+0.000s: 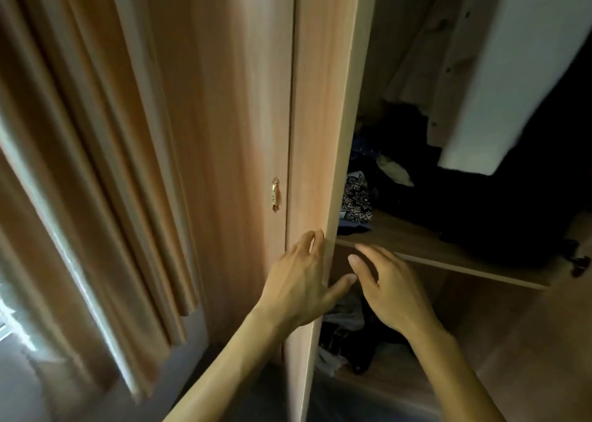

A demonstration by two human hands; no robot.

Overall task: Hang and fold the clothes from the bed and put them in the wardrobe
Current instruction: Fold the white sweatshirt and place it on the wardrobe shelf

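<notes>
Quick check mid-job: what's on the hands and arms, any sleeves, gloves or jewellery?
The left hand and right hand are bare: no gloves or rings visible. The left forearm and right forearm are uncovered down to the frame edge, with no sleeves, watch or bracelets in view.

The wardrobe doors point(224, 101) are reddish wood grain. On the shelf point(448, 255) lie a black-and-white mandala-print cloth point(357, 200) and black clothes point(480, 197); above the shelf, a white garment point(512, 85).
</notes>
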